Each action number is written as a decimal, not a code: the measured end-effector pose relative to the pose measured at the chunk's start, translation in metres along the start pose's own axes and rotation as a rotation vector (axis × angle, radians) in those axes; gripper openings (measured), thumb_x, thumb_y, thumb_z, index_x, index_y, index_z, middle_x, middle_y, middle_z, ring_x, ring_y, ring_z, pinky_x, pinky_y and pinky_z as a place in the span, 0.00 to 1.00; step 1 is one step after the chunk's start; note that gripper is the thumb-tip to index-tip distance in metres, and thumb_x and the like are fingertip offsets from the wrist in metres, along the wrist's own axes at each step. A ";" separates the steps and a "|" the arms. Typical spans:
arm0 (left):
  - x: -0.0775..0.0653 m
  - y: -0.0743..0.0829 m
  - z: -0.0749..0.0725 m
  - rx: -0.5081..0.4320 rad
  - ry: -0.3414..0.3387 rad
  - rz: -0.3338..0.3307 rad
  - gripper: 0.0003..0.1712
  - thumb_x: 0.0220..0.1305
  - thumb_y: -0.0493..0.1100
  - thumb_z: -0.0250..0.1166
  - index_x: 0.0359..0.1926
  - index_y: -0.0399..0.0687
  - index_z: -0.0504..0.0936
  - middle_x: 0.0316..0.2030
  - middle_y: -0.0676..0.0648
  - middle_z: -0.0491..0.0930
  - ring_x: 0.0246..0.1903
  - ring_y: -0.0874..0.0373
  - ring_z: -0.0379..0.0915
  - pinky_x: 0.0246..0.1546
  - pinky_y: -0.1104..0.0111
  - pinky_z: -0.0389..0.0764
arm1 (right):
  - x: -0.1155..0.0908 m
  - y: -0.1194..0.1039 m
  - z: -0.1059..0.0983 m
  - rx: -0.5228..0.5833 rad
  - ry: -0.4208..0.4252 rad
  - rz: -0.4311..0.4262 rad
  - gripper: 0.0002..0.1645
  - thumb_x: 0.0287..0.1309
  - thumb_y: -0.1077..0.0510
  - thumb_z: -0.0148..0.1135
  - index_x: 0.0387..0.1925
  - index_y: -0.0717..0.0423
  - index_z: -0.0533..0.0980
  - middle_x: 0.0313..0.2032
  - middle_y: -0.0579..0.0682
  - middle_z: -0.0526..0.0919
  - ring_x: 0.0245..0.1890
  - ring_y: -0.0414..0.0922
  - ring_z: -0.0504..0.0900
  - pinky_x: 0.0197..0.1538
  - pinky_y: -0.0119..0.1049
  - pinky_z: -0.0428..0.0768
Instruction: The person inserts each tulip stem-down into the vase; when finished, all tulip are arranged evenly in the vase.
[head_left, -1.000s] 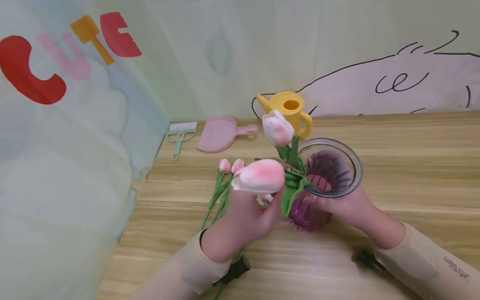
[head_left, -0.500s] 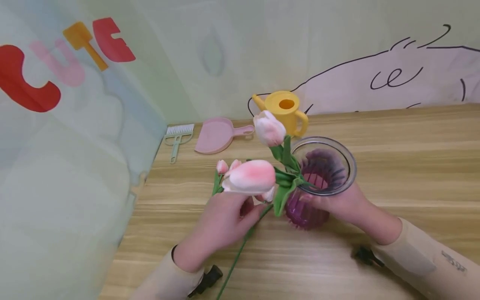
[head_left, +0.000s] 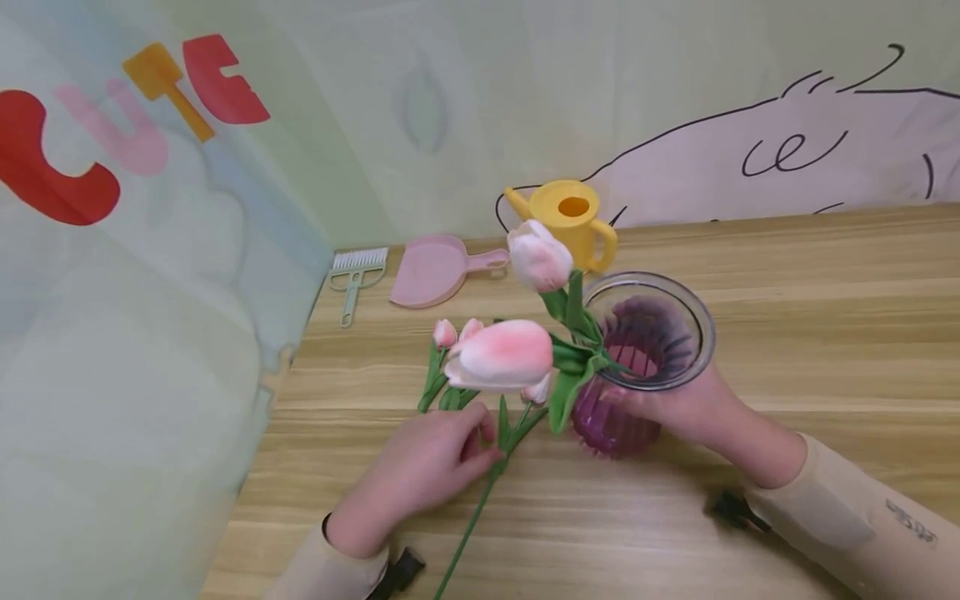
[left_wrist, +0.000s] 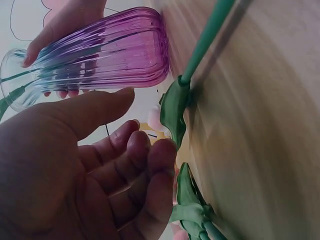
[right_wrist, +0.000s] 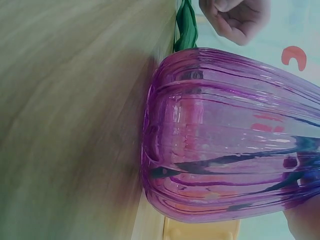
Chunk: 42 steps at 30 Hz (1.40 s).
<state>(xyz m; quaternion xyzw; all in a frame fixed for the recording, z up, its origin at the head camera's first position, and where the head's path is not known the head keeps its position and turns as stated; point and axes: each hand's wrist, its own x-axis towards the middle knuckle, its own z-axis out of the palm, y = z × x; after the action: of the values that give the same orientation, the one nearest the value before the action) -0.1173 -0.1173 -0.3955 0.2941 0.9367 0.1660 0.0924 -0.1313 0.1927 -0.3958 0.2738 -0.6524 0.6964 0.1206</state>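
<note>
My right hand (head_left: pixel 693 408) holds a purple ribbed glass vase (head_left: pixel 615 425) upright on the table, fingers around its side. Two pink-white tulips (head_left: pixel 506 354) stand in it and lean left over the rim; their stems show through the glass in the right wrist view. Left of the vase, my left hand (head_left: pixel 420 467) is beside a tulip (head_left: pixel 474 521) lying on the table, fingertips near its leaves. In the left wrist view that hand's fingers (left_wrist: pixel 162 155) are loosely bent, the thumb apart, with nothing pinched between them. The vase (left_wrist: pixel 125 50) is behind.
More tulips (head_left: pixel 445 333) lie on the table beyond my left hand, partly hidden by the blooms above. At the back are a yellow watering can (head_left: pixel 566 208), a pink dustpan (head_left: pixel 435 271) and a small green brush (head_left: pixel 352 275). Printed cloth walls border the table.
My left hand has drawn away from the vase, down and to the left, to the lying tulip. My right hand still holds the vase; the head view has shifted slightly.
</note>
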 end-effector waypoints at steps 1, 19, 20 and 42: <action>-0.001 -0.001 0.001 -0.003 -0.009 -0.010 0.12 0.66 0.55 0.71 0.37 0.59 0.77 0.20 0.64 0.70 0.19 0.70 0.65 0.19 0.73 0.69 | 0.000 0.000 0.000 0.013 -0.002 -0.004 0.48 0.35 0.77 0.76 0.62 0.58 0.69 0.52 0.50 0.82 0.55 0.42 0.82 0.64 0.30 0.78; -0.009 -0.008 0.011 -0.020 -0.104 -0.070 0.15 0.64 0.60 0.71 0.34 0.60 0.76 0.22 0.64 0.72 0.19 0.69 0.66 0.19 0.72 0.69 | 0.001 0.001 0.002 0.042 0.006 -0.023 0.48 0.35 0.80 0.73 0.62 0.58 0.68 0.51 0.54 0.83 0.53 0.43 0.83 0.62 0.31 0.80; -0.009 -0.008 0.012 -0.017 -0.106 -0.072 0.15 0.64 0.60 0.71 0.34 0.60 0.76 0.22 0.64 0.73 0.19 0.69 0.66 0.20 0.72 0.69 | 0.001 0.001 0.002 0.042 0.005 -0.024 0.48 0.35 0.79 0.73 0.62 0.58 0.68 0.51 0.53 0.83 0.53 0.43 0.83 0.62 0.31 0.80; -0.010 -0.008 0.018 -0.022 -0.156 -0.067 0.18 0.59 0.62 0.73 0.28 0.62 0.75 0.21 0.64 0.72 0.19 0.67 0.66 0.18 0.71 0.69 | 0.001 0.001 0.004 0.054 0.027 -0.009 0.49 0.32 0.81 0.72 0.62 0.59 0.69 0.51 0.50 0.84 0.52 0.43 0.83 0.61 0.30 0.80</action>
<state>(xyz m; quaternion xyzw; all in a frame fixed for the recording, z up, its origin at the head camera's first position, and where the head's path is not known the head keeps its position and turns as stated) -0.1086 -0.1246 -0.4148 0.2735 0.9341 0.1498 0.1739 -0.1312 0.1882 -0.3960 0.2707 -0.6305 0.7166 0.1250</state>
